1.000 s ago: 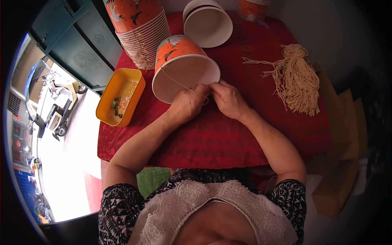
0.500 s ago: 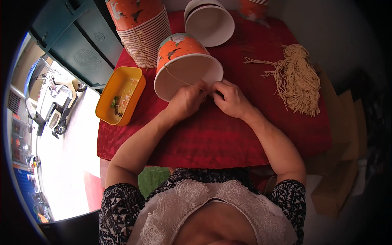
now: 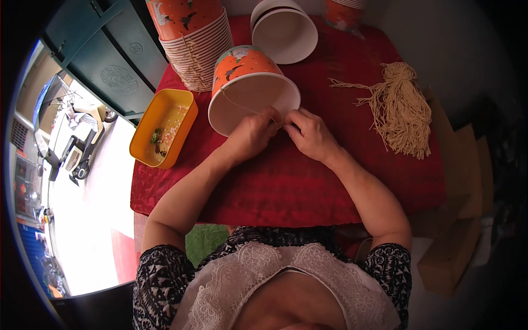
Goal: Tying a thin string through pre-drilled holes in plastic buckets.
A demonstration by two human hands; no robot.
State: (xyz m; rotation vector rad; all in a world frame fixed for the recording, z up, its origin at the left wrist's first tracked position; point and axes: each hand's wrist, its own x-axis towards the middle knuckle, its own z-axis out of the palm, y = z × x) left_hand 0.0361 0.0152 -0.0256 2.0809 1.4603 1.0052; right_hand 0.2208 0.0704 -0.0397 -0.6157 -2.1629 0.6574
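Note:
An orange printed paper bucket (image 3: pixel 247 66) lies on its side before me, its white open mouth turned toward me. A thin tan string (image 3: pixel 234 100) hangs from the left of its rim and runs across the mouth to my hands. My left hand (image 3: pixel 254 133) is closed with the string pinched at its fingertips, close to the rim's lower edge. Beside it my right hand (image 3: pixel 312 133) also pinches the string, thumb and forefinger together at the right side of the rim. The fingertips of both hands nearly meet; the string's end between them is too small to make out.
A tall stack of orange buckets (image 3: pixel 197 55) with strings stands at the back left. White-mouthed buckets (image 3: pixel 286 36) lie behind. A yellow tray (image 3: pixel 184 129) holding small bits is at left, a bundle of tan strings (image 3: pixel 404 113) at right. Red cloth (image 3: pixel 264 192) covers the table.
Both hands stay at the bucket's rim, with only small finger movements. The loop of string seen by my left fingers has drawn in and hardly shows. The bucket has stayed in place.

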